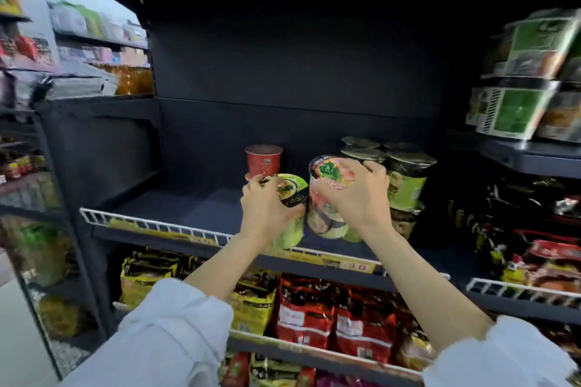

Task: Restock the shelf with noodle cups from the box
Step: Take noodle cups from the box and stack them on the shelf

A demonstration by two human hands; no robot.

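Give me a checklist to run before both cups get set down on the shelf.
1. Left hand holds the green noodle cup firmly: ok, fingers wrap its side.
2. Right hand holds the pink-lidded cup firmly: ok, fingers curl over its rim.
3. Free shelf floor for new cups: ok, bare space lies left of the hands.
4. Cups upright: not ok, the green cup tilts.
5. Clear of the red cup behind and the stacked green cups at right: cannot tell, the right hand overlaps the stack in this view.
6. Cups past the wire front rail: cannot tell.
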